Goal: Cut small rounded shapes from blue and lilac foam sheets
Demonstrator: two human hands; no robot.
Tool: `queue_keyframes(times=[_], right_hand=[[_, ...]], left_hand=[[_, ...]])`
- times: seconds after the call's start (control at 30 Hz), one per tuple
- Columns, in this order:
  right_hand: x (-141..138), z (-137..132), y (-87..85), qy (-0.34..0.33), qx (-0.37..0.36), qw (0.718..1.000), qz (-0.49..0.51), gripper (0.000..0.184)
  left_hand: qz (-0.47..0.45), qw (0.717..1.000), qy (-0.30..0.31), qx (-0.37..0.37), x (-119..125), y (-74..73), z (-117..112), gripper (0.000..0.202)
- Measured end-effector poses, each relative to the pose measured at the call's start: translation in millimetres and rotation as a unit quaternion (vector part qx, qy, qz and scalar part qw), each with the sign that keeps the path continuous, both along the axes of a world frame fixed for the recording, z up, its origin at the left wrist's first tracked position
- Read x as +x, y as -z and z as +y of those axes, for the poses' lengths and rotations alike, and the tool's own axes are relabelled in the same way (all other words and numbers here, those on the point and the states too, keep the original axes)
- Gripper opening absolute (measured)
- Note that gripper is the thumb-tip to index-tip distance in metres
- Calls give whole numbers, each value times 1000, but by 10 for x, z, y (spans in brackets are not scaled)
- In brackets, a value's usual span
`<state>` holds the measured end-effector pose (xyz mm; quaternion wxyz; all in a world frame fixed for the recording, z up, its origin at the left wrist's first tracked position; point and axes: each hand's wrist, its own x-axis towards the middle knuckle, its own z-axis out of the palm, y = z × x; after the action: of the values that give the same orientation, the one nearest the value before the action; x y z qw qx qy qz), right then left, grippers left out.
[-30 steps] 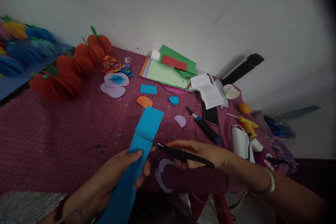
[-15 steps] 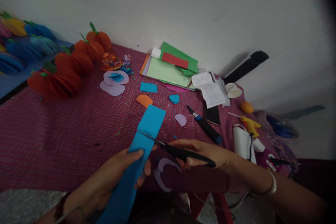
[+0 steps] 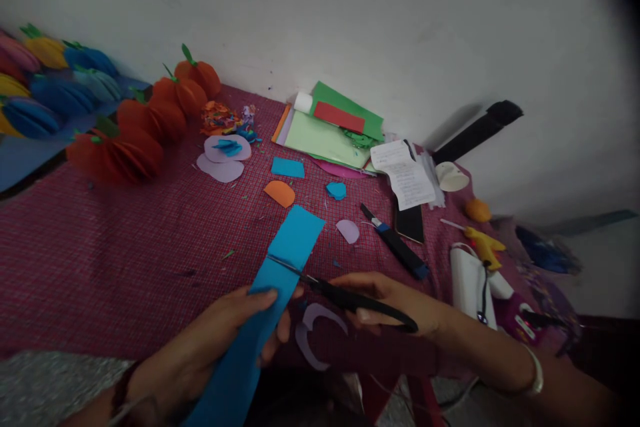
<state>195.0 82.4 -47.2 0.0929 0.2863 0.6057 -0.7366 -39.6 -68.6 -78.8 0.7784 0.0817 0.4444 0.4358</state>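
My left hand (image 3: 220, 340) grips a long strip of blue paper (image 3: 295, 237) from beneath, thumb on top. My right hand (image 3: 395, 300) is closed round the handles of black scissors (image 3: 350, 297). Their blades lie across the strip, partway through its width. The strip's far end reaches out over the red checked tablecloth (image 3: 115, 260). A lilac paper ring scrap (image 3: 313, 333) lies just under the hands at the table's near edge.
Orange paper pumpkins (image 3: 150, 127) and blue and yellow ones (image 3: 50, 80) line the left. Coloured paper sheets (image 3: 330, 133), cut shapes, a black and blue cutter (image 3: 397, 250), a written note (image 3: 405, 177), a yellow glue gun (image 3: 483, 243) and a white cup (image 3: 453, 177) lie ahead and right.
The hands, strip and scissors keep nearly the same pose; the blades have closed slightly further across the strip. The view shifts a little to the left.
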Motion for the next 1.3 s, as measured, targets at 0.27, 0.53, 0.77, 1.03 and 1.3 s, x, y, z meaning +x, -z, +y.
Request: queue_keyframes(times=[0.27,0.53,0.77,1.03,1.3], right_hand=[[13,-31,63,-10,31,999,-16,64],[-20,-99,120,-18,64,998,-12,53],[52,-95,-49,-109,257,960,2,50],[584,-113,-8,-151,572,799,-112,49],[-134,-286,-193,66,338,938,37,25]], left_hand=[[-26,1000,7,-8,-5,51,2,40],[-11,1000,6,-28,-11,145,-31,33],[8,999,-13,-43,-67,53,-170,37],[54,996,-51,-44,-136,-20,-224,29],[94,994,48,-14,306,-76,-85,34]])
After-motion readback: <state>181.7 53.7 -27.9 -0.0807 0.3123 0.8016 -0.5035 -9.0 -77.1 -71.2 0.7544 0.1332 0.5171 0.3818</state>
